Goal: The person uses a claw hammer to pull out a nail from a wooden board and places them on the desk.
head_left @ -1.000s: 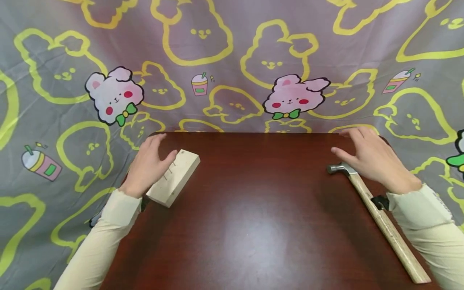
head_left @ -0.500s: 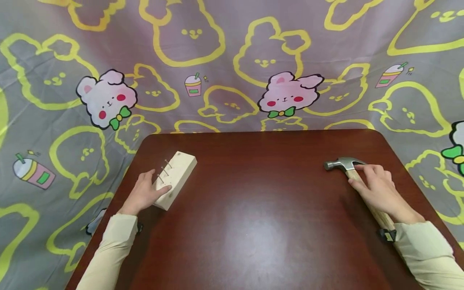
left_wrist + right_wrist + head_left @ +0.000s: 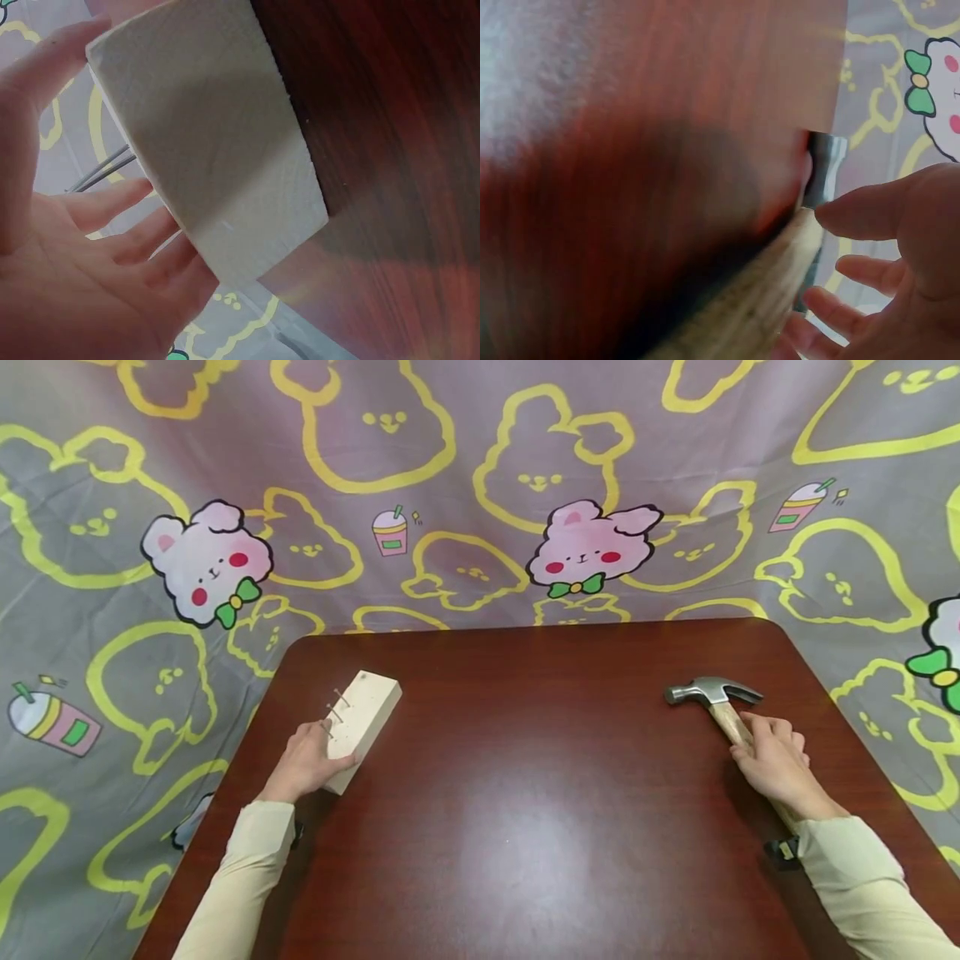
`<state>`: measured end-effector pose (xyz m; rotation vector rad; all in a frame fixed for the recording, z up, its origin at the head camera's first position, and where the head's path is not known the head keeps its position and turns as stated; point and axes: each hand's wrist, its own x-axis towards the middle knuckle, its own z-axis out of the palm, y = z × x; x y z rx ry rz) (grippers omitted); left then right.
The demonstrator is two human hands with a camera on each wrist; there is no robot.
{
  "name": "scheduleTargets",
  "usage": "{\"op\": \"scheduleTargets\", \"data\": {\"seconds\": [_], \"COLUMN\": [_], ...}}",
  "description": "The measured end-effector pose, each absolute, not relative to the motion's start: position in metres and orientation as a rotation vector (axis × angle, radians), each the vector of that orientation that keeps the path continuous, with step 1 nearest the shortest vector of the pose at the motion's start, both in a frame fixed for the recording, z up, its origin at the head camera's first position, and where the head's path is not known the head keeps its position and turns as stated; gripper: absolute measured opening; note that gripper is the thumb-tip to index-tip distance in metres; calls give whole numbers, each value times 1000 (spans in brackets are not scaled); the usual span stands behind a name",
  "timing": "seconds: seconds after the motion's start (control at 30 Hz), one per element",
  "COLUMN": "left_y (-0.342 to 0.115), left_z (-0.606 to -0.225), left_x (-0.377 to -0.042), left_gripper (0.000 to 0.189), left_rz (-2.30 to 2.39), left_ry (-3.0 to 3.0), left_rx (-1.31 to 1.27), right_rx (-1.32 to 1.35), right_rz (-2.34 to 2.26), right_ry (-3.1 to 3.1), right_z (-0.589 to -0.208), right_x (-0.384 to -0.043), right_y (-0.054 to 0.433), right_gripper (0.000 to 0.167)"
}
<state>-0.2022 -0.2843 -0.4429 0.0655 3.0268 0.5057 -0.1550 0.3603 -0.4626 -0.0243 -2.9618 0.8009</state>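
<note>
A pale wooden block (image 3: 366,714) lies at the left of the dark red table (image 3: 525,827), with a few thin nails (image 3: 335,704) standing out of its top. My left hand (image 3: 318,750) grips the block's near end, thumb on the right side and fingers on the left. The left wrist view shows the block's end face (image 3: 217,150) between thumb (image 3: 45,67) and fingers (image 3: 124,214). At the right lies a hammer (image 3: 712,692), steel head pointing left. My right hand (image 3: 765,747) curls round its wooden handle (image 3: 780,300) just below the head (image 3: 821,169).
A grey cloth (image 3: 480,485) printed with yellow rabbit outlines and pink rabbits hangs behind the table and drapes past its sides. The table's far edge (image 3: 525,628) runs just beyond the block and hammer. Dark straps sit at both wrists.
Both hands dropped from hovering above the table and drew back toward me. The left took hold of the block's near end. The right closed on the hammer handle.
</note>
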Motion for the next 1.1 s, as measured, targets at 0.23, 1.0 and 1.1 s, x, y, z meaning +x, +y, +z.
{"op": "scheduleTargets", "data": {"seconds": [0.23, 1.0, 1.1], "left_y": [-286, -291, -290], "left_z": [-442, -439, -440], "left_x": [-203, -203, -204], "left_gripper": [87, 87, 86], "left_rz": [423, 547, 573], "left_ry": [3029, 2954, 2956], "left_rx": [59, 42, 32], "right_rx": [-24, 22, -5], "right_rz": [784, 870, 876], "right_ry": [-2949, -2826, -2839], "right_z": [-471, -482, -482], "right_x": [-157, -162, -161], "right_y": [357, 367, 368], "right_gripper": [51, 48, 49]}}
